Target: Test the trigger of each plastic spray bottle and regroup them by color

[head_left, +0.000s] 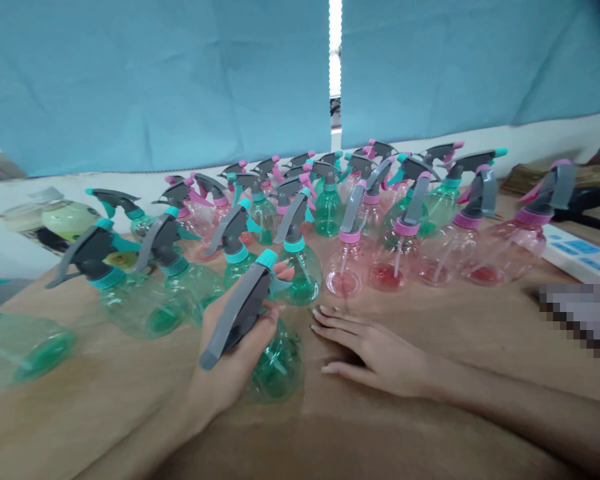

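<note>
My left hand (243,353) is wrapped round the neck of a green spray bottle (279,370) with a grey and turquoise trigger head. The bottle stands near the front of the brown table (370,433), and part of its neck is hidden by my fingers. Lying flat on the table to its right is my right hand (373,343), fingers stretched out, holding nothing. Just beyond my hands stand another green spray bottle (300,270) and a pink spray bottle (344,270) with a pink collar.
Several green and pink spray bottles fill the back of the table, with one green bottle (25,343) at the left edge. Jars (67,217) stand at the back left. A white and blue box (580,257) and a blurred-out flat item (587,317) lie at the right.
</note>
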`<state>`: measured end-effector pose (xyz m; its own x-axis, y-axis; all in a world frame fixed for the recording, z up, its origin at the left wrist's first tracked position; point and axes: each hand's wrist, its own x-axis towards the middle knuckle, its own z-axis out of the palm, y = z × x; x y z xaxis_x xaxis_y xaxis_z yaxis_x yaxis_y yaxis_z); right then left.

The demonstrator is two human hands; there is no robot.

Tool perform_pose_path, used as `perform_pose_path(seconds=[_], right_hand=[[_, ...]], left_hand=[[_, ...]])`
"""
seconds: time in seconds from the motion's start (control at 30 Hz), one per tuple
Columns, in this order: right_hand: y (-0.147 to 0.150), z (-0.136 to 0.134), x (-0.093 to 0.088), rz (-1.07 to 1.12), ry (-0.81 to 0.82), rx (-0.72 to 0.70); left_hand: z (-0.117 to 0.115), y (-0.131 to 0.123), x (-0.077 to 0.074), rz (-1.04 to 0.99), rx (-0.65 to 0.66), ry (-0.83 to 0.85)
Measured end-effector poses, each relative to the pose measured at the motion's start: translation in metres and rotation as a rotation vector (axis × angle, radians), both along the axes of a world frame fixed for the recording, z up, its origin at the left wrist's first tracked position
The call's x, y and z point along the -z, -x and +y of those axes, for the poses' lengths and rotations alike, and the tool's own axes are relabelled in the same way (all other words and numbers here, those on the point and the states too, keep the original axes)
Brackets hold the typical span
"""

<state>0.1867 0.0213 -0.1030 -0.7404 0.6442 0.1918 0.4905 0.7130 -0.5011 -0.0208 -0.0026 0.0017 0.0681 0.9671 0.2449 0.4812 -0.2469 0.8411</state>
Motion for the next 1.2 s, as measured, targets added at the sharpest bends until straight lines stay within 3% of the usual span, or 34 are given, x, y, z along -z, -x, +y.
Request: perform_pose_path(seconds=[0.13, 0.37, 0.63, 1.0, 1.2], right_hand=[[0.0, 0.0, -0.001, 0.001, -0.006, -0.011], [0.002, -0.001, -0.003, -0.019, 0.018, 0.008], [0.005, -0.001, -0.004, -0.031, 0.028, 0.018], [0.004, -0.001, 0.001, -0.018, 0.058, 0.008], [0.005, -0.001, 0.0, -0.072, 0.034, 0.005]], left_hand=[[-0.002, -0.001, -0.001, 0.012, -0.049, 0.004], [0.001, 0.005, 0.01, 0.03, -0.125, 0.01], [0.002, 0.015, 0.02, 0.054, -0.037, -0.036], [-0.003, 0.012, 0.007, 0.066, -0.019, 0.017], [-0.005, 0.014, 0.008, 0.1, 0.01, 0.007]])
